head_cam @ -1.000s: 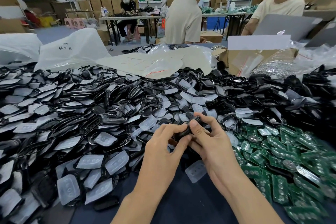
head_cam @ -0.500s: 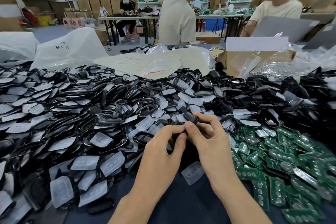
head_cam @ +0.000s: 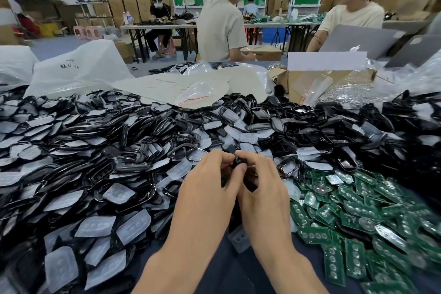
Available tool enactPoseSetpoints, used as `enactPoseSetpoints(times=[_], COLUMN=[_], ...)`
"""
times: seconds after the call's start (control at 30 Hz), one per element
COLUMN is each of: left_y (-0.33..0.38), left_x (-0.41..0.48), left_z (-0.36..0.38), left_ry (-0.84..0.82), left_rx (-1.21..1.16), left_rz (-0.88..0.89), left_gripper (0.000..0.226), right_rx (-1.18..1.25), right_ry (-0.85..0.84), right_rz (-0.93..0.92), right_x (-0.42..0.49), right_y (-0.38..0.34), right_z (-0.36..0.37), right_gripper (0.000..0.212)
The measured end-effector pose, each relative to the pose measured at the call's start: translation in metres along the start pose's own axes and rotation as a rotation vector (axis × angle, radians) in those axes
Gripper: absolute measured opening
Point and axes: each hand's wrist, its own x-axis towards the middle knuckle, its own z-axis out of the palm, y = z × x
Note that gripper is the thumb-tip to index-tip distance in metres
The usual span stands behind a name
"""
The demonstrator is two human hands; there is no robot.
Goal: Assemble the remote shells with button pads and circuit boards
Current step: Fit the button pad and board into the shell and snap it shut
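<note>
Two hands are meeting over the near part of the table [head_cam: 226, 274]: the left hand [head_cam: 207, 191] and the right hand [head_cam: 262, 188] are both curling their fingers [head_cam: 220, 157] onto one small black remote shell [head_cam: 238, 162], which is sitting clamped between the fingertips of both, thumbs pressing at it from the near side. Whether a pad or board is already lying inside it is hard to say, since the fingers are covering most of it. Left of the fingers and beyond them, a deep heap of black shells [head_cam: 148, 164] is lying mixed with translucent button pads [head_cam: 119, 194]. Right of the fingers, green circuit boards [head_cam: 353, 210] are spreading in a loose pile. Nearer than the fingers, between the two forearms, a lone pad [head_cam: 239, 237] is lying on the dark cloth. Far beyond the fingers, a cardboard box [head_cam: 298, 83] and a white plastic bag [head_cam: 78, 71] are sitting at the back of the heap.
</note>
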Motion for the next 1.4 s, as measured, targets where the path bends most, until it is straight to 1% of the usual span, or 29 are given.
enactPoseSetpoints(times=[0.13, 0.23, 0.33, 0.47, 0.63, 0.77, 0.9, 0.97, 1.03, 1.1, 1.17, 1.27, 1.3, 1.33, 1.4], left_y=[0.003, 0.005, 0.007, 0.008, 0.013, 0.016, 0.014, 0.011, 0.007, 0.001, -0.003, -0.007, -0.007, -0.008, -0.01], left_x=[0.004, 0.004, 0.005, 0.002, -0.002, -0.003, -0.007, -0.008, -0.009, -0.01, -0.012, -0.013, -0.012, -0.011, -0.009], left_z=[-0.005, -0.006, -0.008, -0.011, -0.012, -0.011, -0.008, -0.008, -0.008, -0.009, -0.008, -0.006, -0.006, -0.007, -0.009], left_ry=[0.012, 0.007, 0.02, 0.036, 0.074, 0.134, 0.156, 0.141, 0.078, 0.018, -0.004, -0.085, -0.129, -0.171, -0.22], left_rx=[0.054, 0.051, 0.058, 0.036, 0.096, 0.173, 0.169, 0.142, 0.049, -0.117, -0.335, -0.779, -0.922, -1.028, -1.135], left_rz=[0.037, 0.068, 0.1, 0.104, 0.143, 0.185, 0.182, 0.164, 0.116, 0.012, -0.162, -0.512, -0.594, -0.638, -0.635], left_gripper=[0.014, 0.013, 0.015, 0.015, 0.015, 0.015, 0.014, 0.016, 0.02, 0.018, 0.022, 0.041, 0.042, 0.04, 0.034], right_rx=[0.041, 0.087, 0.128, 0.122, 0.115, 0.119, 0.147, 0.174, 0.286, 0.495, 0.695, 0.937, 0.983, 1.014, 1.043], right_ry=[-0.011, 0.007, 0.026, 0.031, 0.034, 0.055, 0.046, 0.038, 0.024, 0.024, 0.036, 0.025, 0.011, -0.014, -0.071], right_rz=[0.002, 0.012, 0.024, -0.004, -0.006, -0.001, 0.004, 0.017, 0.083, 0.217, 0.348, 0.504, 0.53, 0.544, 0.541], right_x=[-0.001, -0.002, -0.002, -0.003, -0.005, -0.006, -0.005, -0.004, -0.001, 0.005, 0.011, 0.016, 0.017, 0.017, 0.018], right_y=[0.002, 0.0, -0.002, -0.002, -0.001, -0.003, -0.003, -0.005, -0.007, -0.012, -0.014, -0.011, -0.01, -0.01, -0.009], right_z=[0.001, 0.0, -0.001, -0.002, -0.002, -0.002, -0.003, -0.003, -0.003, -0.005, -0.007, -0.01, -0.011, -0.01, -0.009], right_gripper=[0.044, 0.034, 0.03, 0.029, 0.039, 0.03, 0.032, 0.033, 0.034, 0.033, 0.026, 0.032, 0.033, 0.032, 0.033])
